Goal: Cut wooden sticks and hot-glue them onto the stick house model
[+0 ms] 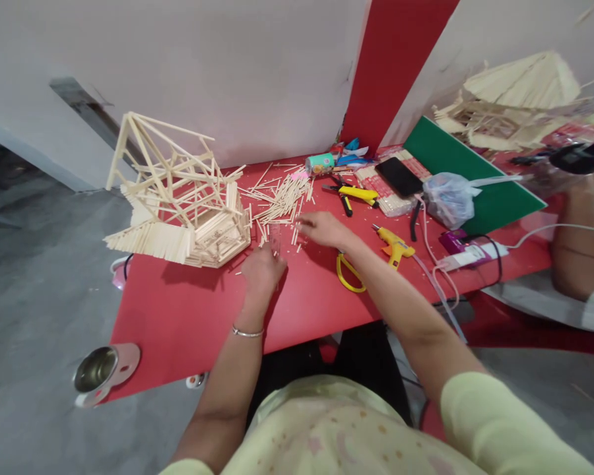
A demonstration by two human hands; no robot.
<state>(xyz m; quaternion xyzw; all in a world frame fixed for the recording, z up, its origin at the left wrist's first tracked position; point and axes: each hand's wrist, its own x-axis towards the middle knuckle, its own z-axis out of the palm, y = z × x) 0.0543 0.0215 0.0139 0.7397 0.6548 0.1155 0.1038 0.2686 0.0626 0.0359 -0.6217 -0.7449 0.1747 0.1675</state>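
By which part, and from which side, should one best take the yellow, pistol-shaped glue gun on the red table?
Probably best by the handle of the yellow, pistol-shaped glue gun, with the right hand coming from the view's lower side: the handle extends that way, while the narrow nozzle points away and leftward.

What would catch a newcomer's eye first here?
The big openwork stick model stands out first, left on the red table. Right of it lies a heap of pale sticks, with the left hand and right hand at its near side. A yellow glue gun lies further right.
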